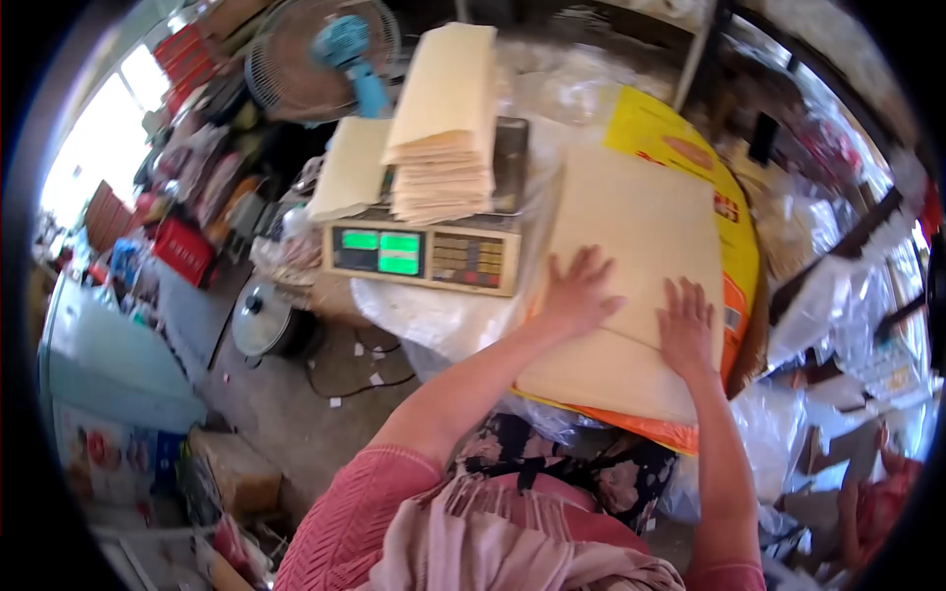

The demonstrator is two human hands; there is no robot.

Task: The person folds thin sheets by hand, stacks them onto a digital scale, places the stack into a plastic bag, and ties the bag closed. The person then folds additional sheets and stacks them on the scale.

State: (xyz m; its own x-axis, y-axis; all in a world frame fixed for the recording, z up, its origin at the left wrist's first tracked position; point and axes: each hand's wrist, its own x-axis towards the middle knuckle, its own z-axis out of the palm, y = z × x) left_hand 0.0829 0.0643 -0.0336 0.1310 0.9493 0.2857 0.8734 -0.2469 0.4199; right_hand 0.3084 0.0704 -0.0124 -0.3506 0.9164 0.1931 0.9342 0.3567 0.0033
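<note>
Fingers point(590, 264) spread, left hand point(581, 295) and right hand point(688, 333) | on cream sheeting point(641, 217) | flat, plain (thin line between hands)

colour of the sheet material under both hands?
Pale cream; the sheet material shows best in the head view.

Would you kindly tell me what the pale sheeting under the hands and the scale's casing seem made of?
The pale sheeting looks like matte paper or fabric: flat, without glare. The scale's casing seems smooth plastic, evenly cream, possibly painted metal.
</note>
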